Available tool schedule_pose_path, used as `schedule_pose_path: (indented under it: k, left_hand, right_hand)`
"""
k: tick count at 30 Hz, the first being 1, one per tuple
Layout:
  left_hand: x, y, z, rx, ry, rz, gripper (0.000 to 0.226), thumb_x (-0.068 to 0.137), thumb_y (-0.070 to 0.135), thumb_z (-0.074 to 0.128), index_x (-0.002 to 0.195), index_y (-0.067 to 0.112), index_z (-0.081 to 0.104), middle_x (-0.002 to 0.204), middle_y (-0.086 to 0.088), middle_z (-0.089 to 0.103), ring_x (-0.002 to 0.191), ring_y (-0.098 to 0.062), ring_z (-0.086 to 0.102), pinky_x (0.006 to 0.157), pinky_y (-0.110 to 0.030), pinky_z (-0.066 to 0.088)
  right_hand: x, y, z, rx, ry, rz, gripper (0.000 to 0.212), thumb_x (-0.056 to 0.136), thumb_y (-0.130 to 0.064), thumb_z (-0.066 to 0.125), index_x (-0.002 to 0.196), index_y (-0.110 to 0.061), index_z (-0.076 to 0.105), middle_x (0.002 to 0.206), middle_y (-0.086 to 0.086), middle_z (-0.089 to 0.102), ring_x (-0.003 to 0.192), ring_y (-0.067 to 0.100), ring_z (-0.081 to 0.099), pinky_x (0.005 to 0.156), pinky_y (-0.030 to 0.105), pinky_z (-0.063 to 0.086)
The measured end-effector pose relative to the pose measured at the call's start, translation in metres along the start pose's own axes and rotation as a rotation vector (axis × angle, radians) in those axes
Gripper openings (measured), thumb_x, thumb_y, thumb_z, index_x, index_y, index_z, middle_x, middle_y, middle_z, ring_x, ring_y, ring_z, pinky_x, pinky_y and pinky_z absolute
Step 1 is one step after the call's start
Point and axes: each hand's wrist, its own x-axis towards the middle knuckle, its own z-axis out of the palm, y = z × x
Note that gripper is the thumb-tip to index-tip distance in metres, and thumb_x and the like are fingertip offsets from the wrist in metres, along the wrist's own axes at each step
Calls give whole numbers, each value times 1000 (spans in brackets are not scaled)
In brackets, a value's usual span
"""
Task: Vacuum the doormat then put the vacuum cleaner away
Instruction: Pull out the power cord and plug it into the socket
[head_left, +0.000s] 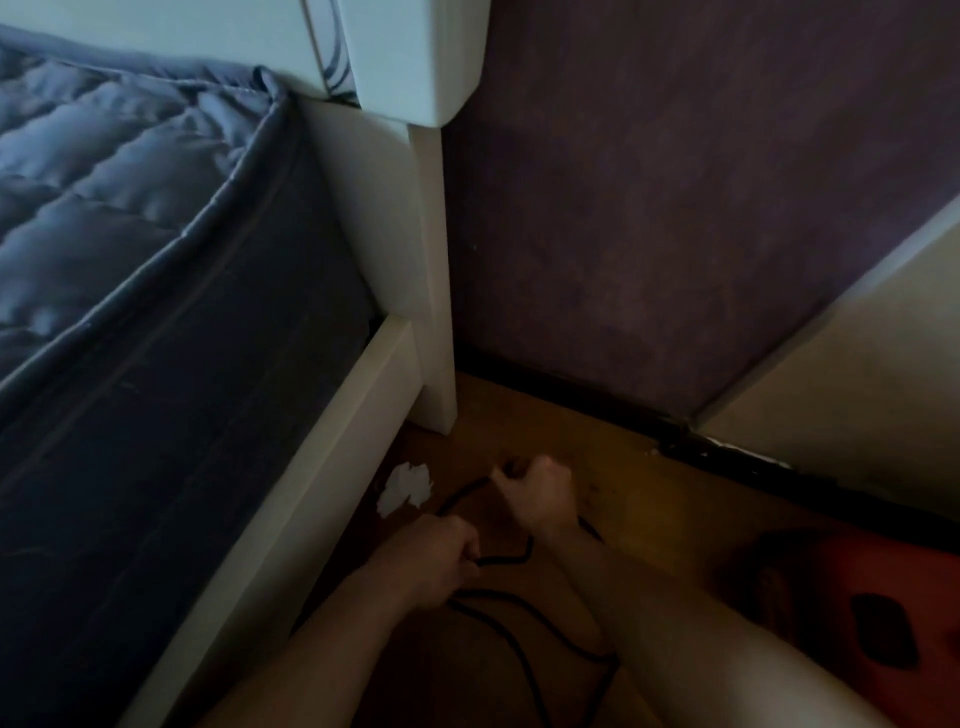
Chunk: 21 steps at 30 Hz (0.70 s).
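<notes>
Right grip (535, 488) fisted on the black power cord (462, 496), far end, near the bed leg (436, 312). Left grip (439, 558) is closed on the same cord, closer to the body. Cord runs diagonally between them, then loops slack across the floor (649, 499) toward the person. Red vacuum cleaner (857, 597) sits low right, beside the right forearm. Plug hidden; doormat not in view. Likely gathering cord for put-away; the slack lies nearer the left grip.

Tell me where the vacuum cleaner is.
In the head view, the vacuum cleaner sits on the floor at lower right, beside the right forearm, near the skirting board.
</notes>
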Motion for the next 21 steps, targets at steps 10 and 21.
schedule_pose_path:
  k: [10, 21]
  left_hand:
    - [0, -15, -3, -157, 197, -3, 11, 96, 31, 60, 99, 26, 69, 99, 6, 72, 90, -8, 65, 82, -26, 51]
    - [8, -21, -3, -240, 209, -3, 11, 96, 32, 61, 101, 26, 68, 102, 5, 71, 94, -10, 64, 82, -25, 50]
  right_hand:
    - [24, -7, 34, 115, 90, 327, 58, 83, -64, 67, 106, -10, 70, 102, 9, 72, 91, 26, 69, 79, 33, 59]
    - [28, -3, 44, 169, 184, 409, 44, 88, -48, 70, 109, -9, 70, 107, 14, 71, 96, 33, 69, 82, 36, 57]
